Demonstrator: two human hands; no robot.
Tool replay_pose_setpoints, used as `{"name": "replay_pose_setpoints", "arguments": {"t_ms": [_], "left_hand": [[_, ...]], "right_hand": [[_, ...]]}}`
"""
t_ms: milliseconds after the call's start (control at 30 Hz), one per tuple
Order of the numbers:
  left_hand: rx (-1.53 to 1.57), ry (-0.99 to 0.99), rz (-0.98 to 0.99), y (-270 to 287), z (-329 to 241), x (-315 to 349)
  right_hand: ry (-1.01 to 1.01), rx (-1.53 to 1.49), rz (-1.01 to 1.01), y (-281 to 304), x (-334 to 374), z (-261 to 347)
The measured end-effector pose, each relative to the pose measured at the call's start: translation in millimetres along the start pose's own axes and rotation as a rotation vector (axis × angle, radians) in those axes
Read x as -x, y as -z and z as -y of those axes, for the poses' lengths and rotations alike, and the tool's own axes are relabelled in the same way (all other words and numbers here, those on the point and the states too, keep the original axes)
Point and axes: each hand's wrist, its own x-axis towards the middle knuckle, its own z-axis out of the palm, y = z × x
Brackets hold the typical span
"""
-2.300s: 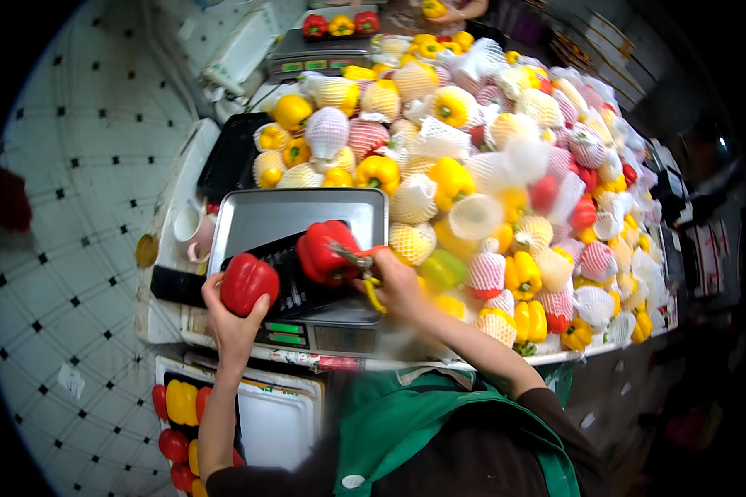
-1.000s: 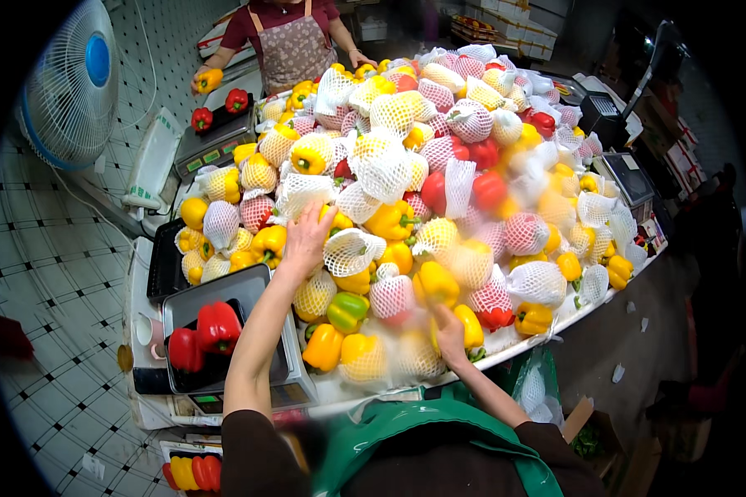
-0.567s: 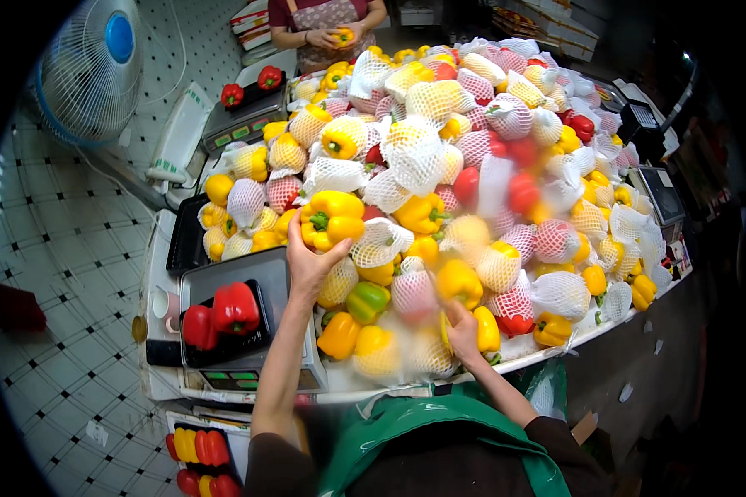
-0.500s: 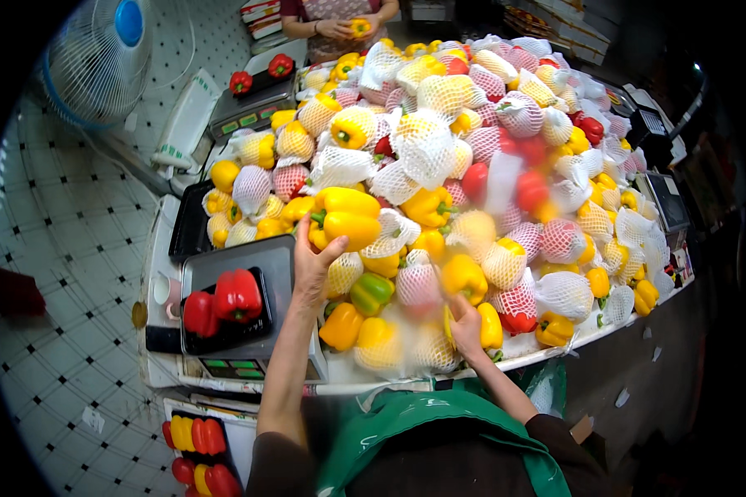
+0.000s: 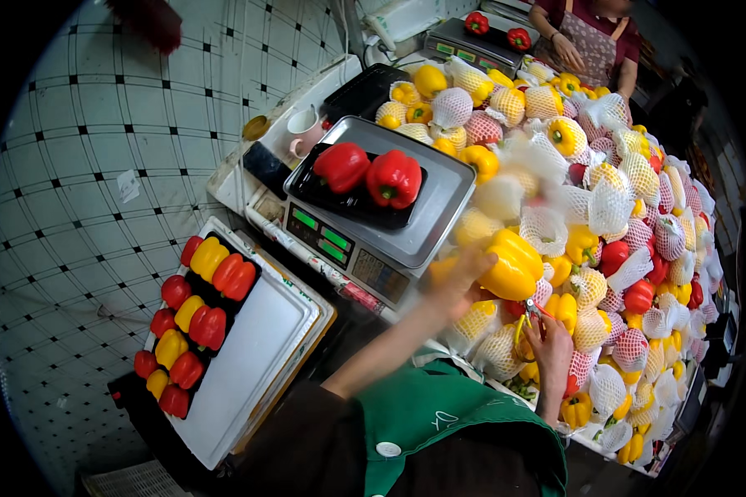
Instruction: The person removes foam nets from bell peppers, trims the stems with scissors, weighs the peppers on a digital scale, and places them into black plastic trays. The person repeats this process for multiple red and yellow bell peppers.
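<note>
My left hand point(image 5: 462, 280), somewhat blurred, is closed around a large yellow bell pepper point(image 5: 514, 265) just past the near right corner of the scale. My right hand point(image 5: 552, 346) grips small shears point(image 5: 522, 338) with yellow and red handles, their blades pointing up just beneath that pepper. Whether the blades touch it I cannot tell. Beside both hands lies a big heap of red and yellow peppers, many in white foam net sleeves point(image 5: 499, 352). Two red bell peppers point(image 5: 394, 179) sit in a black tray point(image 5: 365, 199) on the scale point(image 5: 439, 199).
At the lower left, black trays of red and yellow peppers point(image 5: 208, 328) lie on a white foam lid point(image 5: 253, 348). A pink mug point(image 5: 305, 132) stands behind the scale. Across the heap are a second scale point(image 5: 464, 45) and another person in an apron point(image 5: 584, 45).
The view has swung left, bringing the scale and the trays of peppers nearer the middle. My left hand has drawn the yellow bell pepper closer to my right hand and the shears.
</note>
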Motion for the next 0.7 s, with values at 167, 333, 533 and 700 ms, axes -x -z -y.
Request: {"name": "replay_pose_setpoints", "arguments": {"t_ms": [167, 333, 533, 700], "left_hand": [[-0.327, -0.19, -0.043, 1, 13, 18], [-0.494, -0.352, 0.028, 3, 47, 25], [-0.878, -0.455, -0.088, 8, -1, 45], [-1.57, -1.136, -0.047, 44, -56, 29]], "right_hand": [[0.117, -0.356, -0.373, 52, -7, 73], [0.445, -0.377, -0.479, 36, -28, 139], [0.396, -0.589, -0.524, 3, -38, 139], [0.122, -0.888, -0.269, -26, -34, 132]]}}
